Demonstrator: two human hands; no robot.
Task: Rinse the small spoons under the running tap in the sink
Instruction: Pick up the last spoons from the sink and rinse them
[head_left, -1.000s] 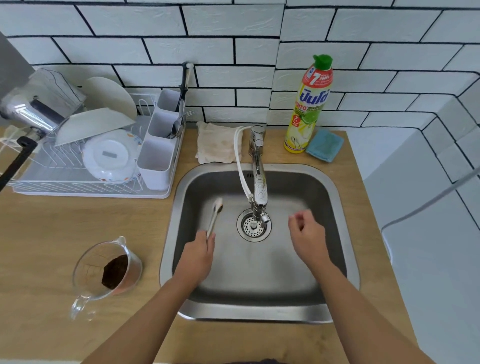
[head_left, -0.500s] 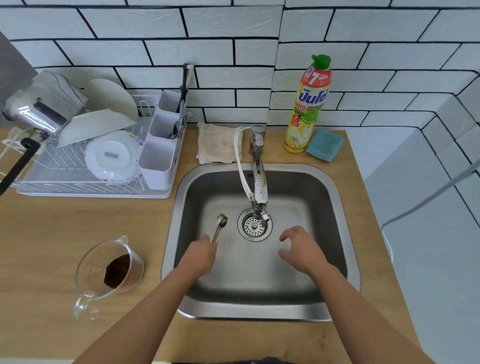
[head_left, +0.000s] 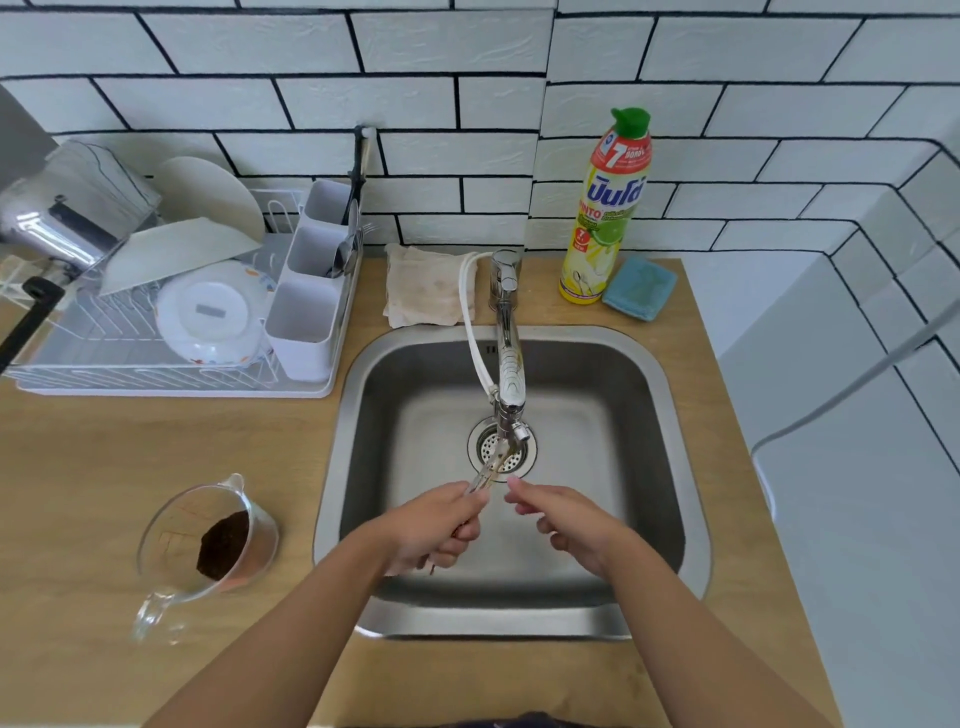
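My left hand (head_left: 434, 527) is closed around the handles of the small metal spoons (head_left: 491, 465). Their bowls point up and away, under the spout of the chrome tap (head_left: 510, 374) and over the drain (head_left: 501, 448) of the steel sink (head_left: 670, 415). A thin stream seems to fall onto the spoon bowls. My right hand (head_left: 563, 519) is just to the right of the spoons, fingers loosely curled with the fingertips close to them, holding nothing.
A glass measuring jug (head_left: 205, 545) with dark grounds stands on the wooden counter (head_left: 104, 467) left of the sink. A dish rack (head_left: 171, 312) with plates and a cutlery caddy sits at the back left. A cloth (head_left: 426, 291), a detergent bottle (head_left: 605, 208) and a blue sponge (head_left: 640, 287) lie behind the sink.
My left hand moved the spoons right, from the sink's left side to under the spout. My right hand came in leftward toward them.
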